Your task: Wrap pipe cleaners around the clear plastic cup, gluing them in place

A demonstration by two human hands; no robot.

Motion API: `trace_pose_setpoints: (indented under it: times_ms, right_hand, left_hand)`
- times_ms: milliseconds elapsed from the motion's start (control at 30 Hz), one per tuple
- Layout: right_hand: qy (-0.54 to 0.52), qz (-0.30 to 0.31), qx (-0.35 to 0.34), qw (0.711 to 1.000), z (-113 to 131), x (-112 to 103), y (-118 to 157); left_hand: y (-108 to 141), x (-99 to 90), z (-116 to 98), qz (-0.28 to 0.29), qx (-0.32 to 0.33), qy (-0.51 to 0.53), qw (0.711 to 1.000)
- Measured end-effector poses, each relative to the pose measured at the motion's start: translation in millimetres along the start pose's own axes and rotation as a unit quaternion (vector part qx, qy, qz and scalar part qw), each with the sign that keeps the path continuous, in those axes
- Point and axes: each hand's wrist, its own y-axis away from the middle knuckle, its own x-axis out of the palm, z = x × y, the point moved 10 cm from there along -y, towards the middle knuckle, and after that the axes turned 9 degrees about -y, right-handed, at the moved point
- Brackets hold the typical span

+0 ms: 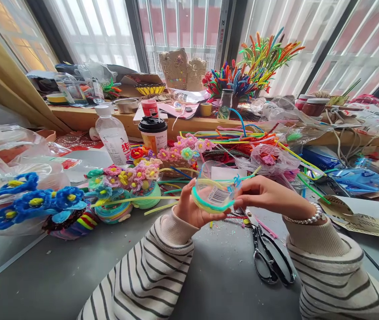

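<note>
My left hand (192, 206) is wrapped around a clear plastic cup (206, 184), tilted so its barcode label faces me. Yellow and teal pipe cleaners (209, 206) circle the cup's lower end. At the cup's right side, my right hand (263, 198) has its fingers pinched together where the teal pipe cleaner runs; the fingertips are partly hidden. Black-handled scissors (269, 258) lie on the grey table below my right hand. Left of the cup stand pipe-cleaner-wrapped pots (114, 209) topped with fuzzy flowers, including blue ones (39, 202).
Behind my hands are a water bottle (112, 135), a lidded paper cup (153, 133) and a pile of loose pipe cleaners (229, 138). Bunches of pipe cleaners (232, 82) stand on the cluttered windowsill. Brown paper (366, 218) and a blue packet (356, 180) lie at right.
</note>
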Motion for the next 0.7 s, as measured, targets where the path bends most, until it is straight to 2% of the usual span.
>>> trace_pose_setpoints:
  times_ms: [167, 300, 400, 467, 533, 600, 700]
  right_hand:
    - [0.045, 0.040, -0.013, 0.998, 2.1, 4.3, 4.1]
    - [0.108, 0.091, -0.029, 0.990, 4.1, 11.8, 7.8]
    - [0.151, 0.103, -0.038, 0.982, 4.4, 14.2, 8.3]
    - [0.180, 0.081, -0.034, 0.980, 3.9, 10.2, 7.7]
    - [0.204, 0.031, -0.026, 0.978, 4.7, 0.7, 7.4]
    - [0.215, -0.024, -0.020, 0.976, 6.5, -9.8, 8.2]
    - [0.210, -0.092, -0.025, 0.973, 11.2, -21.6, 10.1]
  left_hand:
    - [2.2, 4.9, 15.7, 0.036, -0.045, -0.111, 0.992]
    - [7.4, 9.3, 25.0, 0.052, -0.107, -0.226, 0.967]
    - [6.8, 11.8, 21.6, 0.057, -0.101, -0.297, 0.948]
    - [5.1, 14.0, 21.7, 0.065, -0.095, -0.320, 0.940]
    - [2.5, 14.9, 19.8, 0.059, -0.075, -0.332, 0.938]
    - [-0.1, 12.1, 13.8, 0.026, -0.037, -0.368, 0.929]
    - [-1.1, 7.5, 6.4, -0.025, 0.005, -0.446, 0.895]
